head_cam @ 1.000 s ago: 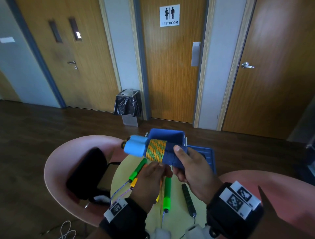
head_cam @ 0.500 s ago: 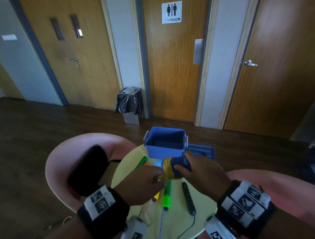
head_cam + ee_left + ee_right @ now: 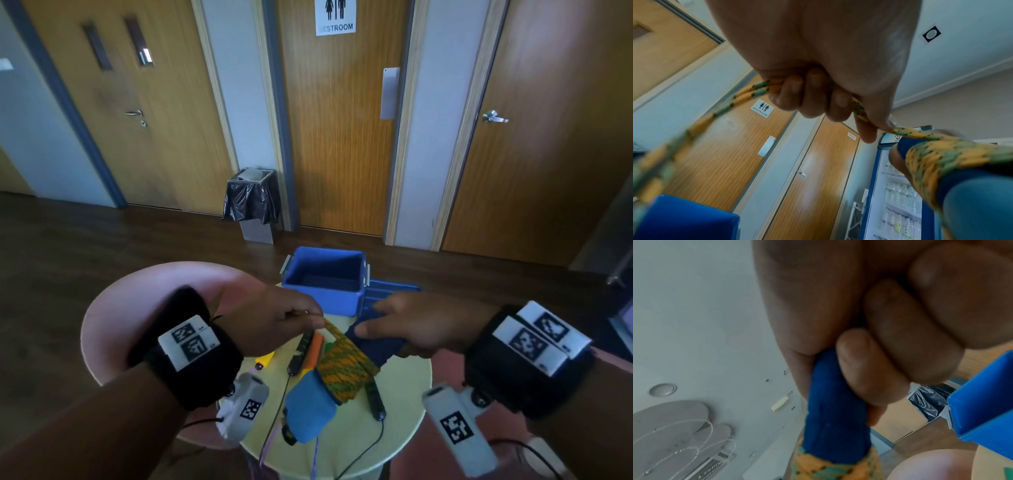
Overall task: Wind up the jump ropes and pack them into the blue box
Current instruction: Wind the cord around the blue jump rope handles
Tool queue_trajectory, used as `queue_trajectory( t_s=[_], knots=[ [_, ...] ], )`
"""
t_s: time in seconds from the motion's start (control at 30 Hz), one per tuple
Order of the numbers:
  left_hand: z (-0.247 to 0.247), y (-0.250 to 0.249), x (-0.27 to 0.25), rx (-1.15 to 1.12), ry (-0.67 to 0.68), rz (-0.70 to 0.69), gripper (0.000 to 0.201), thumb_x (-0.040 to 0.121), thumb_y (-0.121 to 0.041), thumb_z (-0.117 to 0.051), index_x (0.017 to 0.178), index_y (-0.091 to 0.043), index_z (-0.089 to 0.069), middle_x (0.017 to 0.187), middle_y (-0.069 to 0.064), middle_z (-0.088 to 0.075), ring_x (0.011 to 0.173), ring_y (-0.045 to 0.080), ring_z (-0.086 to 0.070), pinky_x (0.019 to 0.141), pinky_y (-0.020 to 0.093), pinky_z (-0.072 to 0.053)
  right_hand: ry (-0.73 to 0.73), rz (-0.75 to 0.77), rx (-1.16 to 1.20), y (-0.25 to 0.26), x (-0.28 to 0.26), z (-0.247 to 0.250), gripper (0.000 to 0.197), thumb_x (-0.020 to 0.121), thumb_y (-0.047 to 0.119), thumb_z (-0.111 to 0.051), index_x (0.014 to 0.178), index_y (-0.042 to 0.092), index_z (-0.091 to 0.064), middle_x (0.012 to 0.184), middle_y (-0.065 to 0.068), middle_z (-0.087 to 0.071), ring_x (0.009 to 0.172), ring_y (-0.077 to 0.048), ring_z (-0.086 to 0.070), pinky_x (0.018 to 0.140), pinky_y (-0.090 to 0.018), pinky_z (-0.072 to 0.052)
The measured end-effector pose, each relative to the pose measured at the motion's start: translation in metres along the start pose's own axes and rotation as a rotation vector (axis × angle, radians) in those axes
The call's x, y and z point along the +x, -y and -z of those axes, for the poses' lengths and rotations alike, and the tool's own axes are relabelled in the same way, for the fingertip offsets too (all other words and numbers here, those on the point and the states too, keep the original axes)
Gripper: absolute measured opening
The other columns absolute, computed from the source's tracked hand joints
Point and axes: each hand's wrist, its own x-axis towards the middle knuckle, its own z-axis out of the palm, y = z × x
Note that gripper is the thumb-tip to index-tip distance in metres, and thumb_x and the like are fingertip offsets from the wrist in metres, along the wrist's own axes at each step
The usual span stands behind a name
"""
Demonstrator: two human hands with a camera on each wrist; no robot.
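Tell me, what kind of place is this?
Probably a hallway or lounge in an office or public building: a door with a restroom sign, a lined trash bin by the wall, and a drinks fridge nearby.

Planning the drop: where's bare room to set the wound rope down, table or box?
The blue box is open, its floor looking bare: best spot. The table has a bare strip at its right edge, below the right hand. The middle is crowded with handles and cords, under the wound rope and left hand.
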Motion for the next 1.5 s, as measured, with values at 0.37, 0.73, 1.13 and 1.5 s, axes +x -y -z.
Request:
queue_trajectory(
  t_s=[0.37, 0.73, 1.13, 1.5],
  knots=[
    [0.002, 0.002, 0.003, -0.074, -0.113, -0.034, 0.019, 0.093, -0.045, -0.052, 0.082, -0.034, -0.063, 0.079, -0.017, -0.063, 0.074, 0.002, -0.059, 0.07, 0.021, -0.046, -0.044, -0.036, 0.098, -0.017, 0.007, 0.002, 0.036, 0.09, 0.05, -0.065, 0.074, 0.019, -0.059, 0.057, -0.005, -0.05, 0.046, -0.016, -0.039, 0.046, -0.026, -0.029],
    [-0.01, -0.051, -0.024, 0.494, -0.016, -0.387, 0.034, 0.101, -0.049, -0.045, 0.085, -0.027, -0.066, 0.077, -0.007, -0.062, 0.07, 0.015, -0.06, 0.055, 0.034, -0.048, -0.473, -0.117, -0.233, -0.044, 0.035, 0.017, 0.045, 0.091, 0.045, -0.063, 0.06, 0.018, -0.045, 0.059, 0.001, -0.042, 0.056, -0.014, -0.042, 0.057, -0.03, -0.033],
    [0.016, -0.01, -0.001, 0.509, -0.01, -0.231, 0.034, 0.094, -0.057, -0.043, 0.093, -0.034, -0.067, 0.089, -0.016, -0.069, 0.084, 0.005, -0.065, 0.071, 0.033, -0.055, -0.137, -0.13, -0.491, -0.025, 0.022, -0.001, 0.053, 0.09, 0.059, -0.058, 0.063, 0.016, -0.042, 0.059, -0.002, -0.039, 0.058, -0.019, -0.039, 0.056, -0.033, -0.03],
    [0.0, 0.003, 0.001, 0.103, 0.082, 0.035, 0.013, 0.092, -0.046, -0.059, 0.081, -0.046, -0.065, 0.078, -0.024, -0.063, 0.075, 0.0, -0.061, 0.073, 0.023, -0.049, 0.106, -0.035, -0.201, 0.004, 0.0, -0.005, 0.045, 0.093, 0.049, -0.061, 0.06, 0.02, -0.054, 0.047, 0.004, -0.048, 0.039, -0.013, -0.037, 0.045, -0.022, -0.03]
  ],
)
